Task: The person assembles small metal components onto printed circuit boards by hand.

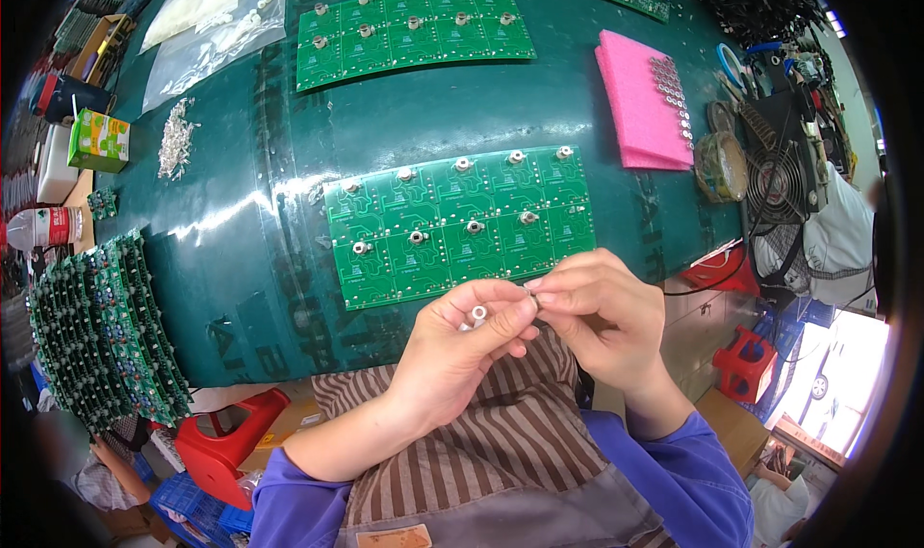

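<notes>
Your left hand (460,341) is curling its fingers around a small white cylindrical part (478,313), while your right hand (599,307) is pinching a tiny metal piece (532,296) at its fingertips. Both hands are meeting just above the near green circuit panel (460,226) lying on the bench (289,259), forearms rising from below.

The head camera looks steeply down from close above, facing forward over the green bench (241,288), fisheye bending its edges.
</notes>
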### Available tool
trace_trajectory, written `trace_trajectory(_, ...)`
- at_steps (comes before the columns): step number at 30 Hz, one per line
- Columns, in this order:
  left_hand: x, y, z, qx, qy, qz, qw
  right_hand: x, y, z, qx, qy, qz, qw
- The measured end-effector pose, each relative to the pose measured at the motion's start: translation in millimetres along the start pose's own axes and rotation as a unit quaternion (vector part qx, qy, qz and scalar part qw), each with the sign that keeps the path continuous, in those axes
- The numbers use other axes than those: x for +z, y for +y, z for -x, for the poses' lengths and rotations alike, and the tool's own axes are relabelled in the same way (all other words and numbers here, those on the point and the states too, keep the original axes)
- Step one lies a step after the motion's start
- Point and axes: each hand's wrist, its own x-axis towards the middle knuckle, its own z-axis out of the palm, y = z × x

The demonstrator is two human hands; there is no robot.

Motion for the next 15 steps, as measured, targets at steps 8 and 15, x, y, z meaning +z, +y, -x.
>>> trace_trajectory(8,9,5,3,-0.009,0.079,-0.058,0.995,-26,36,-25,-0.006,0.067,0.190,0.980)
trace_trajectory(15,2,18,8,-0.057,0.046,-0.055,0.996,-34,46,-35,0.072,0.003,0.172,0.982)
